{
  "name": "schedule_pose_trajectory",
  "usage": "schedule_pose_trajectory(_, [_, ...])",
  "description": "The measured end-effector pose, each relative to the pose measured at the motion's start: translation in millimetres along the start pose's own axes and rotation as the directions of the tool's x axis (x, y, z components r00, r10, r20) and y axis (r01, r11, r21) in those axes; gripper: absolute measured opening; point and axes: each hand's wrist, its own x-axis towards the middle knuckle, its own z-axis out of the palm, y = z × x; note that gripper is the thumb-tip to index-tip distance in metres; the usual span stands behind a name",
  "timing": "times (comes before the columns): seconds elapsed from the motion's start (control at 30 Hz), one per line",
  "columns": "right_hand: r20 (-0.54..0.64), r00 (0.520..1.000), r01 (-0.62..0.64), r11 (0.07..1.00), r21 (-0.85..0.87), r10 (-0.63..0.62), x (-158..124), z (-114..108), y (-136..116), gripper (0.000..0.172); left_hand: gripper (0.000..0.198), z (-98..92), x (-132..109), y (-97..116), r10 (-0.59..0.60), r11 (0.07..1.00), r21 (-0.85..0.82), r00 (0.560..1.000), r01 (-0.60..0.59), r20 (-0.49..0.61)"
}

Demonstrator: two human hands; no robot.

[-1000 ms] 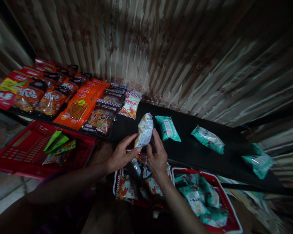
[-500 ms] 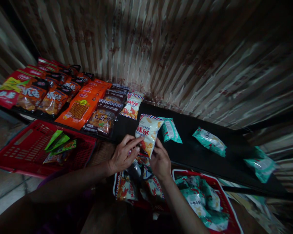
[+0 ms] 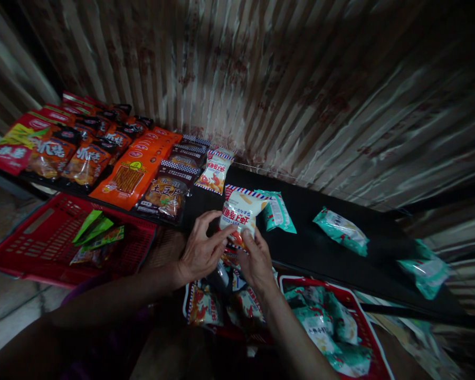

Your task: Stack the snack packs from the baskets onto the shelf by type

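A white snack bag [image 3: 241,211] with a red-and-blue striped edge is held upright above the front edge of the black shelf [image 3: 301,248]. My right hand [image 3: 257,258] grips its lower right side, thumb on the front. The fingers of my left hand [image 3: 203,245] are closed on its lower left side, one finger lying across the front. Behind it, a similar white bag [image 3: 215,171] lies on the shelf beside dark potato-chip bags [image 3: 168,192]. Below my hands, a red basket [image 3: 187,298] contains more of the striped bags [image 3: 247,306].
Orange bags [image 3: 130,174] and red bags [image 3: 13,142] fill the shelf's left part. Teal bags [image 3: 340,232] lie along its right part. A red basket [image 3: 374,338] of teal bags stands at lower right, another red basket [image 3: 27,237] with green packets at left.
The held bag has straightened and its printed front shows more squarely. My right thumb has come round onto its front, and my left hand has shifted slightly.
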Motion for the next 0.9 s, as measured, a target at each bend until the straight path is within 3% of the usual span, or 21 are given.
schedule_pose_trajectory(0.27, [0.001, 0.996, -0.085, 0.996, 0.027, 0.085, 1, -2, 2, 0.032, 0.037, 3.7, -2, -2, -0.052, 0.974, -0.22, 0.998, 0.059, 0.038])
schedule_pose_trajectory(0.43, [-0.023, 0.989, -0.145, 0.988, 0.05, 0.147, 2, -2, 0, 0.038, 0.037, 1.0, 4, -2, -0.184, 0.919, -0.361, 0.982, 0.157, -0.043])
schedule_pose_trajectory(0.53, [0.02, 0.979, -0.206, 0.976, 0.068, 0.205, 2, 0, -1, 0.039, 0.04, 0.8, 10, -5, -0.343, 0.835, -0.467, 0.939, 0.291, -0.029])
schedule_pose_trajectory(0.63, [0.025, 0.967, -0.253, 0.964, 0.087, 0.252, 2, 1, 1, 0.038, 0.044, 1.1, 14, -9, -0.465, 0.701, -0.587, 0.884, 0.405, 0.053])
schedule_pose_trajectory(0.8, [0.039, 0.968, -0.251, 0.966, 0.069, 0.249, 6, 5, 8, 0.041, 0.048, -0.3, 23, -17, -0.576, 0.556, -0.662, 0.807, 0.502, 0.129])
schedule_pose_trajectory(0.9, [0.065, 0.969, -0.242, 0.969, 0.042, 0.239, 8, 8, 10, 0.043, 0.045, -2.7, 31, -19, -0.598, 0.478, -0.708, 0.783, 0.521, 0.172])
